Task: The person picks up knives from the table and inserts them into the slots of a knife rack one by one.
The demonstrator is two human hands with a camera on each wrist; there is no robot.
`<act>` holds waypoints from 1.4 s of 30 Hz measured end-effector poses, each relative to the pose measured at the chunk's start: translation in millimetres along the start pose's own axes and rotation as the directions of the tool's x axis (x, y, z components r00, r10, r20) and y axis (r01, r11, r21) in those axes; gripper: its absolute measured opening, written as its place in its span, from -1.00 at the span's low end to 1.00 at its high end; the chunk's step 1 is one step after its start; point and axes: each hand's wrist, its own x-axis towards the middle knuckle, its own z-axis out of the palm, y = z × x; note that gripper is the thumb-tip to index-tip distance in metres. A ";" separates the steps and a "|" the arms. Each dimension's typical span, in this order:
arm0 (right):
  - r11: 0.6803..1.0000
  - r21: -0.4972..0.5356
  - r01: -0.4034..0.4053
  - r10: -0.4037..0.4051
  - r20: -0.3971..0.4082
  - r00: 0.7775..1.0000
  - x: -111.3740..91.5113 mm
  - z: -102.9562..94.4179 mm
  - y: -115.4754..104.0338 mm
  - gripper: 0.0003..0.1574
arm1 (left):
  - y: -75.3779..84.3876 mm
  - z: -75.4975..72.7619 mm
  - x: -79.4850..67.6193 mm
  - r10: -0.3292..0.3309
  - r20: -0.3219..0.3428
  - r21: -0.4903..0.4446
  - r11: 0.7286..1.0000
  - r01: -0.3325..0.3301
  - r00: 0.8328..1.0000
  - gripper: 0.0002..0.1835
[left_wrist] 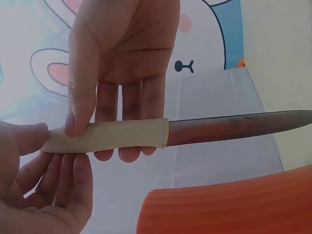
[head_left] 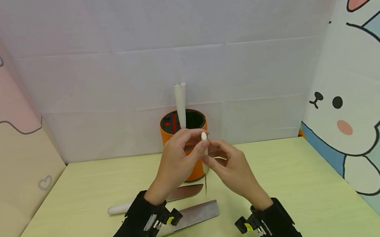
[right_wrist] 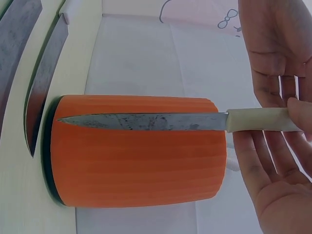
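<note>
A slim knife with a cream handle hangs upright, blade down, in front of an orange knife block. My left hand pinches the handle's butt end between thumb and fingers. Lower along the same handle, my right hand holds it with the thumb in front and fingers behind. In the right wrist view the spotted blade appears before the block's ribbed side; whether they touch I cannot tell. At the block's dark slotted top, a white handle sticks up.
On the pale table, a white-handled knife lies in front of the block. A broad cleaver lies nearer, partly behind the left forearm. A white cloth hangs behind, with cartoon-printed panels at both sides.
</note>
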 end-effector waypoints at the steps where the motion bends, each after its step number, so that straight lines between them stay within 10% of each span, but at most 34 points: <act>1: 1.000 0.005 0.002 -0.002 -0.002 1.000 0.3 0.2 0.1 -0.56 | 0.1 -0.5 0.6 0.001 0.000 0.002 1.000 -0.001 1.000 -0.76; 16: 1.000 0.029 0.011 -0.011 -0.006 1.000 2.8 1.6 1.8 -0.50 | 33.1 -18.6 13.7 0.037 -0.007 0.025 0.999 -0.037 0.999 -0.80; 24: 1.000 0.026 -0.003 0.003 0.004 1.000 2.2 1.0 3.9 -0.53 | 11.9 -36.2 32.0 0.044 -0.020 0.059 0.997 -0.043 0.999 -0.78; 42: 1.000 -0.009 -0.005 0.005 0.007 1.000 0.3 0.1 8.7 -0.56 | 24.0 -89.4 91.5 0.021 -0.039 0.176 0.984 -0.014 0.999 -0.76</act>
